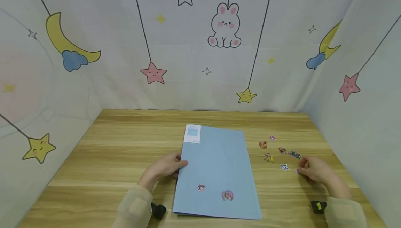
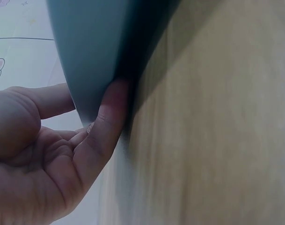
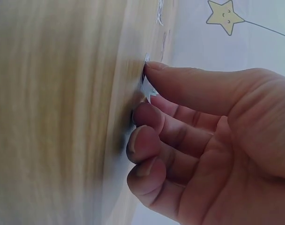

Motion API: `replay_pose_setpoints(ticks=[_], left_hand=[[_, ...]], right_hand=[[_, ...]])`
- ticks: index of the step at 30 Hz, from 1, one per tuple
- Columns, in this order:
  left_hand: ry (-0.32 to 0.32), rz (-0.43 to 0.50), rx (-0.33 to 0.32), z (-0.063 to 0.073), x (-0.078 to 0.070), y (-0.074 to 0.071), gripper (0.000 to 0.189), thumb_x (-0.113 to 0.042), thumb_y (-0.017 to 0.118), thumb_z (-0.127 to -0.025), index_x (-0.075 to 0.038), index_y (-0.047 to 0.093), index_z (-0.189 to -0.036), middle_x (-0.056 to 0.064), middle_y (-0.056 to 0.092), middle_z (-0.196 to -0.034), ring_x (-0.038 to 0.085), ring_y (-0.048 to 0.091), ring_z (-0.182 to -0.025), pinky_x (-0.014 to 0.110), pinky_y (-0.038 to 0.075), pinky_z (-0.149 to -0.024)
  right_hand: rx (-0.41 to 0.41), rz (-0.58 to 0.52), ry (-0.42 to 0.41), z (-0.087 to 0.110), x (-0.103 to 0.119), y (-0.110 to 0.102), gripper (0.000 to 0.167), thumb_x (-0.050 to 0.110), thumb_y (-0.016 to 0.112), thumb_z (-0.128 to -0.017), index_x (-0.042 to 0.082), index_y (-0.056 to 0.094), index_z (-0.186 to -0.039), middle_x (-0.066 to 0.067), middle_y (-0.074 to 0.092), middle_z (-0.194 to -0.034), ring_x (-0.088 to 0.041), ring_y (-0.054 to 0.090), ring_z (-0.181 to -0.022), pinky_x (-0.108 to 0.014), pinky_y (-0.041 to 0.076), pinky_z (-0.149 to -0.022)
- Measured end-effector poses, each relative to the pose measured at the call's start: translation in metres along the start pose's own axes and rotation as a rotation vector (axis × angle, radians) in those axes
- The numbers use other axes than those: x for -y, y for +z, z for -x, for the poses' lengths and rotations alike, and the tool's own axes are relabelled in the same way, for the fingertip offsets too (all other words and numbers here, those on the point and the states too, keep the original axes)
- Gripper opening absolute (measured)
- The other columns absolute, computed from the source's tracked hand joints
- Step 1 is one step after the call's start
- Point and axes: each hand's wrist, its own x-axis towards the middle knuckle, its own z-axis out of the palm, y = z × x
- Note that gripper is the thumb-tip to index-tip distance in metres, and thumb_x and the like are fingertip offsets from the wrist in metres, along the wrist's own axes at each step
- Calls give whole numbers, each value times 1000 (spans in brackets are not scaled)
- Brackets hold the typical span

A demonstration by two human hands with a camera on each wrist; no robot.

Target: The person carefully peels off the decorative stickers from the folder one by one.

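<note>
The blue folder (image 1: 216, 162) lies on the bench (image 1: 131, 137) at the lower centre of the head view, longer than it is wide, with a white label (image 1: 192, 138) at its upper left corner. The left hand (image 1: 167, 165) grips its left edge, thumb on top and at least one finger beneath; that hold seems enough to steady it, and a light grip should avoid bending the cover. At the right of the frame, the right hand (image 1: 314, 169) pinches a small white cut-out (image 1: 297, 171) between thumb and fingertips; whether it is wholly off the bench I cannot tell. Something this thin probably handles best by its rim, kept flat so that its points do not crease. A small round cut-out (image 1: 201, 188) and a larger pink one (image 1: 227, 195) sit apart on the folder's lower part. Six loose cut-outs (image 1: 269, 157) lie near the right hand, so the fingers should lift clear of them.

The bench has a pale wood grain running left to right. White cloth (image 1: 119, 26) walls it at the back and both sides, printed with stars, moons and, at upper centre, a rabbit (image 1: 225, 26).
</note>
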Motion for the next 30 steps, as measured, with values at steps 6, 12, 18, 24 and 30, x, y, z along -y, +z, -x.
replay_pose_setpoints(ticks=[6, 12, 18, 24, 30], left_hand=[[-4, 0, 2, -1, 1, 0, 23, -10, 54, -101, 9, 55, -115, 13, 66, -92, 23, 68, -80, 37, 57, -67], [7, 5, 16, -2, 3, -2, 24, -10, 53, -101, 10, 54, -115, 14, 66, -93, 23, 68, -82, 36, 57, -68], [4, 10, 5, -1, 5, -1, 24, -10, 53, -101, 9, 54, -114, 14, 66, -93, 23, 68, -82, 37, 57, -68], [-10, -21, -28, 0, 3, 0, 22, -12, 54, -101, 7, 55, -111, 14, 64, -93, 22, 67, -81, 37, 56, -67], [-33, -93, -35, -1, 0, -1, 25, -16, 57, -100, 6, 58, -111, 12, 64, -92, 20, 66, -80, 36, 56, -69]], right_hand=[[-10, 70, -22, -3, -4, -3, 13, 9, 66, -90, 0, 58, -95, -4, 57, -76, -20, 54, -65, -35, 45, -58], [-30, 132, -17, -2, 4, -4, 11, 9, 59, -93, -2, 57, -95, -6, 61, -80, -21, 56, -70, -36, 46, -59], [-77, 161, -95, -4, 46, 2, 14, 12, 58, -96, -1, 58, -100, -5, 61, -79, -18, 56, -66, -36, 46, -55], [-108, 165, -265, -11, 98, 20, 12, 12, 62, -95, 3, 60, -102, 4, 55, -71, -11, 48, -59, -29, 40, -52], [-100, 149, -388, -17, 146, 40, 14, 10, 65, -94, 4, 63, -106, 6, 53, -73, -8, 45, -59, -26, 39, -52]])
